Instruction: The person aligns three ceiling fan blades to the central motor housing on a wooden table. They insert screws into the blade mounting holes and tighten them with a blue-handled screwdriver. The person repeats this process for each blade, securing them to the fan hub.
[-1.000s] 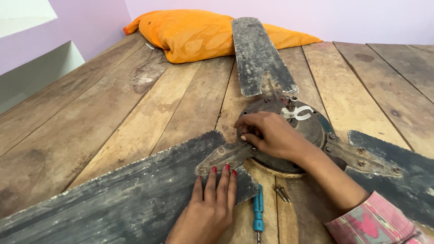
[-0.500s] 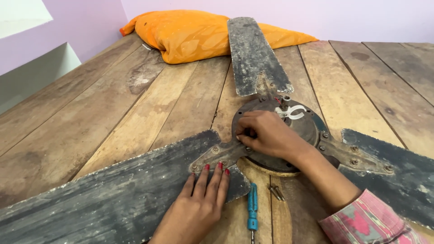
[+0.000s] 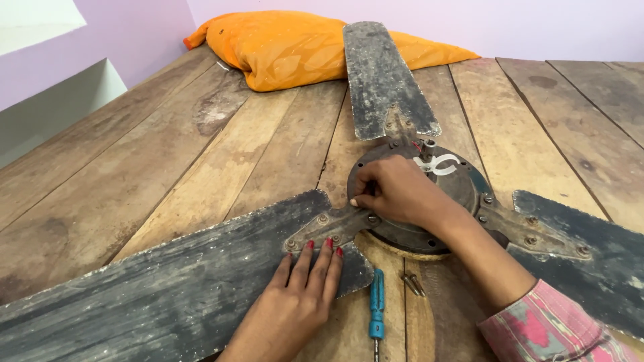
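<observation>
Nearest me, my left hand (image 3: 295, 302) lies flat, fingers together and straight, palm pressing the near fan blade (image 3: 154, 295) onto the wooden worktop (image 3: 134, 167); it grips nothing. Same spot as a second ago, fingertips just short of the blade bracket (image 3: 329, 228), so the blade is held steady, no shift.

Just right of that hand a blue-handled screwdriver (image 3: 377, 305) lies loose on the planks, untouched, with two loose screws (image 3: 412, 283) beside it. Neither has moved.

Further out, my right hand (image 3: 399, 194) is curled over the fan motor hub (image 3: 463, 188), fingers pinched together at the joint where the bracket meets the hub. Something small may be between the fingertips, a screw or nut; cannot tell, too hidden. Versus a second ago the hand sits at the same joint, wrist barely turned, so my read is hand-turning a fastener, not using the tool.

Right blade (image 3: 590, 261) is bolted on, partly under my pink patterned sleeve (image 3: 557, 328). Far blade (image 3: 382, 74) points away, bracket on the hub, white clip (image 3: 439, 163) and red wire on top.

Farthest: orange cushion (image 3: 295, 47) against the lilac wall (image 3: 134, 27). Only the view has shifted slightly; the fan lies where it was.
</observation>
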